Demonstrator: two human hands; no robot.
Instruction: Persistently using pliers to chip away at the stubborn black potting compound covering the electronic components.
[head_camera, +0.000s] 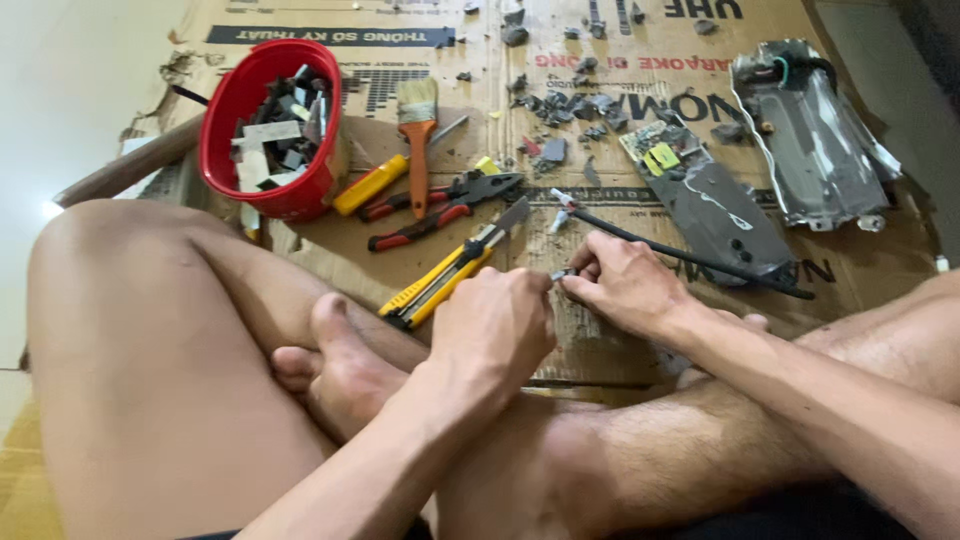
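Both hands pinch 1 small metal piece (563, 274) at the end of a black cable (690, 258): left hand (495, 325) and right hand (620, 280) have fingers closed on it. It looks light, stiff and slippery, while the cable seems soft, so a fingertip grip right at the piece suits best.

My left hand (497, 322) and right hand (622, 281) are bare, with no gloves, rings or watch. My forearms are uncovered, without sleeves. My legs and feet are bare too. A strip of dark clothing shows at the bottom edge.

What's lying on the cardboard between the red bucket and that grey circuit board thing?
In the head view, between the red bucket and grey board lie a paintbrush, red-handled pliers and grey broken bits.
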